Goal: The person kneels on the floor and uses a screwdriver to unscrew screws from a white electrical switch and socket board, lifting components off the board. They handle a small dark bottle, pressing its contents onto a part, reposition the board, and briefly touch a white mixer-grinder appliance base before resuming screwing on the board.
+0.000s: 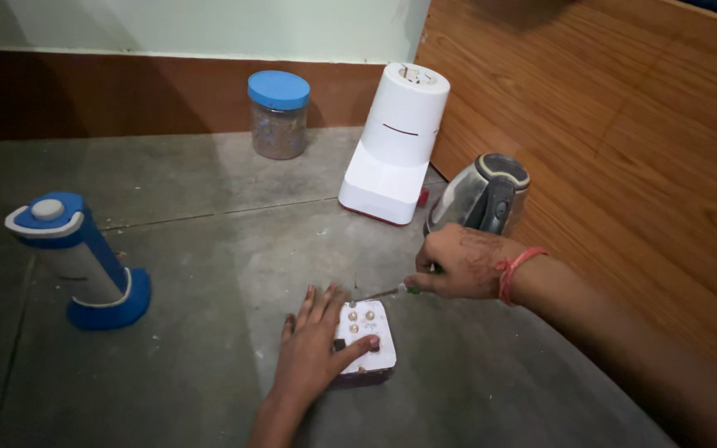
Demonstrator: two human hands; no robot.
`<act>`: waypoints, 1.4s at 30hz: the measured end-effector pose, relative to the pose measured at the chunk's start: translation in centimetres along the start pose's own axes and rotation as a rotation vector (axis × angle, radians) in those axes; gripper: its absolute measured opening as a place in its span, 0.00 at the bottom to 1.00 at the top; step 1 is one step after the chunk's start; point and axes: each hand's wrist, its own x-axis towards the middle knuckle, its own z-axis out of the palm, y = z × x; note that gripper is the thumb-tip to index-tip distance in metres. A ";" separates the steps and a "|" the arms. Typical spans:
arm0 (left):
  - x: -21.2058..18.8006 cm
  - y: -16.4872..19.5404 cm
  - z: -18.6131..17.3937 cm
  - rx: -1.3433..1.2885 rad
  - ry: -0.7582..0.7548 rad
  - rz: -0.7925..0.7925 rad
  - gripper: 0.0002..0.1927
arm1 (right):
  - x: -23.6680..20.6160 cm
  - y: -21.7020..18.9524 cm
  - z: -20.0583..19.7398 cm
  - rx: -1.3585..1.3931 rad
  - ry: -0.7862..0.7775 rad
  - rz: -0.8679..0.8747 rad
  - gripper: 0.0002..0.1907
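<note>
A small white electrical switch board (367, 340) with round sockets and a dark base lies flat on the grey floor. My left hand (313, 348) rests flat beside it, thumb pressed on its left edge. My right hand (458, 264), with a red thread at the wrist, grips a thin screwdriver (387, 293) with a green handle. The screwdriver's tip points at the board's upper edge.
A steel electric kettle (481, 195) stands just behind my right hand, by a wooden panel (624, 124). A white mixer base (396, 145) and a blue-lidded jar (279, 114) stand near the wall. A blue and white torch-like device (80, 261) stands at left.
</note>
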 end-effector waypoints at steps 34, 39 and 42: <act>0.1 -0.8 1.1 -0.049 0.061 0.024 0.50 | 0.2 -2.2 -0.1 -0.288 0.113 -0.138 0.15; 0.3 -0.9 1.4 -0.100 0.079 0.025 0.57 | 0.7 -2.8 -0.2 -0.377 0.023 -0.047 0.16; 0.3 -1.0 1.5 -0.136 0.093 0.026 0.63 | 1.2 -2.8 -0.4 -0.337 0.024 -0.041 0.19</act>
